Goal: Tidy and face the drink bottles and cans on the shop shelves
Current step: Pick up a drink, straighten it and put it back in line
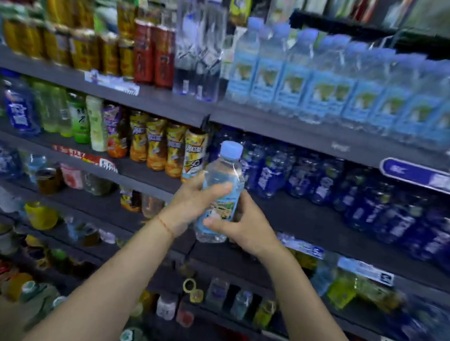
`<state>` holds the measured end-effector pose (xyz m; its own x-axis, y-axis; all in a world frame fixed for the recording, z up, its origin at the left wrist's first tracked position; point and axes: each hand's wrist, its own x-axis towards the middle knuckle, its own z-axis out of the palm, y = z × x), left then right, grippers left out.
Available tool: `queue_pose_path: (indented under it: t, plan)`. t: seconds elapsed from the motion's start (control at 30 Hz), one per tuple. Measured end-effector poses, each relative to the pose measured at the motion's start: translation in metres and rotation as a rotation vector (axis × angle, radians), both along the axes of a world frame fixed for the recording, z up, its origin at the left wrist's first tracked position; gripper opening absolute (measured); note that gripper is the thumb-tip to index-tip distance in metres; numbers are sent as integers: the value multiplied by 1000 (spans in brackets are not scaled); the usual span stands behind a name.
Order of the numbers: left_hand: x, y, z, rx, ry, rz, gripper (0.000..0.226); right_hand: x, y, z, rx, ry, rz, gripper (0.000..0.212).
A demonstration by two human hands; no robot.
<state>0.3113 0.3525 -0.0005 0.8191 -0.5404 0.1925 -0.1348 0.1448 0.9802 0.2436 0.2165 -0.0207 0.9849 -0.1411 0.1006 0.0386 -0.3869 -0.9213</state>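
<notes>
A clear water bottle (224,175) with a pale blue cap and a light blue label stands upright in front of the shelves, held between both hands. My left hand (191,203) grips its middle from the left, thumb across the front. My right hand (243,225) holds its lower part from the right, thumb on the label. A row of matching light blue water bottles (336,82) lines the upper shelf at the right. Dark blue bottles (355,189) fill the shelf behind the held bottle.
Orange juice bottles (165,147) and green bottles (68,115) stand on the middle shelf at the left. Yellow and red cans (92,45) and two tall clear bottles (200,48) fill the upper shelf. Lower shelves (309,226) carry mixed drinks and price tags.
</notes>
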Motion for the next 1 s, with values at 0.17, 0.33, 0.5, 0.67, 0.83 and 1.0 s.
queue_pose_path:
  t: [0.17,0.33,0.5,0.67,0.83,1.0]
  plan:
    - [-28,-36,70,-112,-208,-28,23,-41,-24,65,-56,-327,-152,53]
    - [-25,-63,103,-54,-415,87,37,-47,-58,105,-98,-497,-396,48]
    - [12,-108,103,387,-734,236,45,-26,-108,148,-152,-545,-621,61]
    - [50,-146,89,753,-943,241,55,1,-160,169,-221,-429,-799,78]
    - [59,-148,75,733,-1005,342,48,31,-187,163,-186,-313,-819,68]
    - [60,-153,66,686,-1046,419,46,57,-195,165,-283,-195,-736,83]
